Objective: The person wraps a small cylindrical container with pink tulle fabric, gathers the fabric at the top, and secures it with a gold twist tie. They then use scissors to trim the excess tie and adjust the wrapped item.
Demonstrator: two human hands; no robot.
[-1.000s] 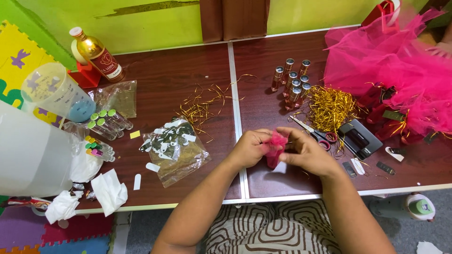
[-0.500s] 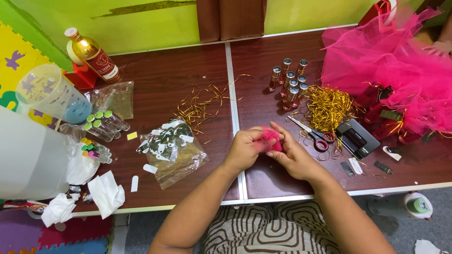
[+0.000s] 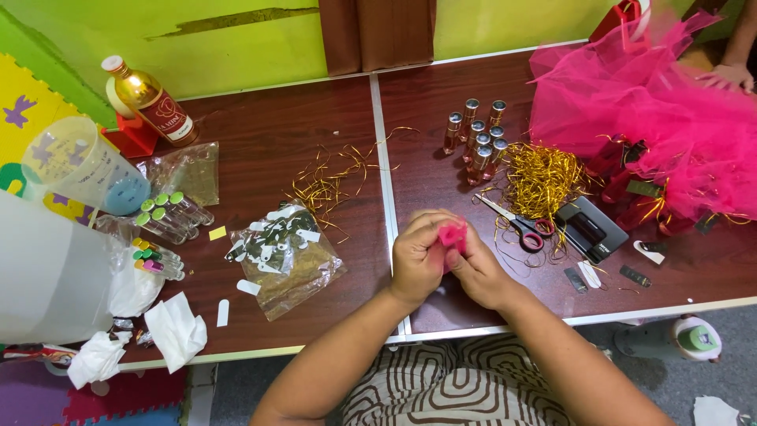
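My left hand [image 3: 418, 260] and my right hand [image 3: 479, 272] are pressed together over the brown table's front edge, both closed around a small bunched piece of pink tulle [image 3: 453, 235]. Only the top of the pink piece shows between the fingers. Red-handled scissors [image 3: 520, 225] lie just right of my hands, beside a tangle of gold thread [image 3: 542, 177]. Several small gold-capped bottles [image 3: 475, 138] stand behind them.
A big heap of pink tulle [image 3: 646, 110] fills the back right, with another person's hand [image 3: 729, 75] at its edge. A bag of small tags [image 3: 284, 252], loose gold strands [image 3: 327, 181], capped vials [image 3: 169, 213], a golden bottle [image 3: 150, 99], a measuring cup [image 3: 79, 166] and tissues [image 3: 175, 330] lie left.
My hands have bunched the pink piece tighter and shifted slightly toward the table's seam. The rest of the table looks the same.
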